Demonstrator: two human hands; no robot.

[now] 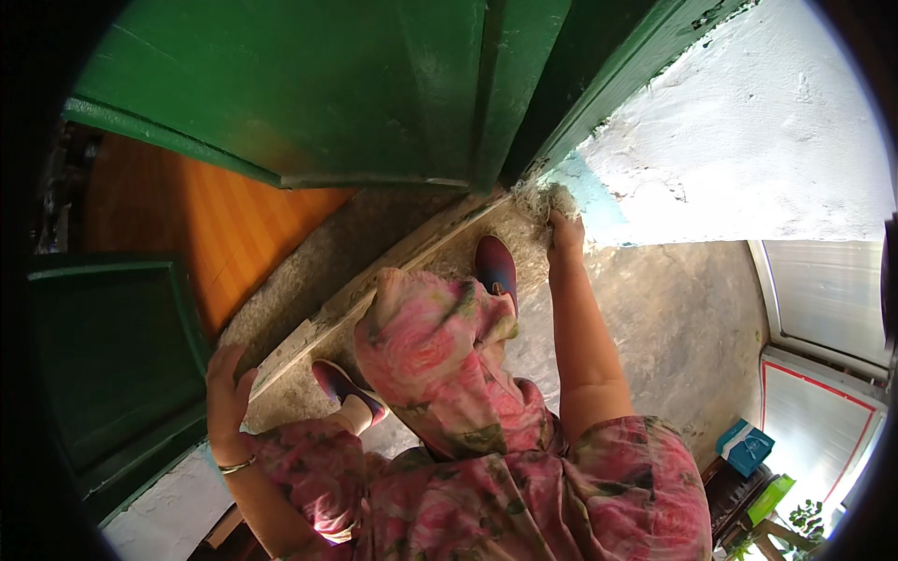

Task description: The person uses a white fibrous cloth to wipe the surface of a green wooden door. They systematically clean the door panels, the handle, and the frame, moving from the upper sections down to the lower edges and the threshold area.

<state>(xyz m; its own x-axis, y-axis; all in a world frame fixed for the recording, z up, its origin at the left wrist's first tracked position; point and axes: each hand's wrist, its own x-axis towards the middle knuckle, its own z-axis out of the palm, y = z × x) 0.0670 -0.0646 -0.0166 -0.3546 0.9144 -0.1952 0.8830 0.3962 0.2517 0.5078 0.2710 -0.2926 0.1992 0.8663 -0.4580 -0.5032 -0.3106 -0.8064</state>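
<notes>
My right hand (565, 234) stretches forward, closed on a pale, tangled fibrous wad (561, 200). It presses the wad low against the wall corner, where the green door frame (599, 112) meets the floor. Loose strands spread to the left of the wad. My left hand (226, 388), with a bracelet at its wrist, lies by the left side of the doorway, next to the lower green door panel (112, 355). Its fingers are extended with the thumb apart, and nothing is in it. Whether it bears on the frame, I cannot tell.
A wooden threshold (318, 327) runs diagonally between my shoes and the orange floor (234, 224) inside. The large green door (299, 84) stands ahead. White wall (767, 131) rises at the right. A blue box (745, 447) and a plant (806, 517) are at lower right.
</notes>
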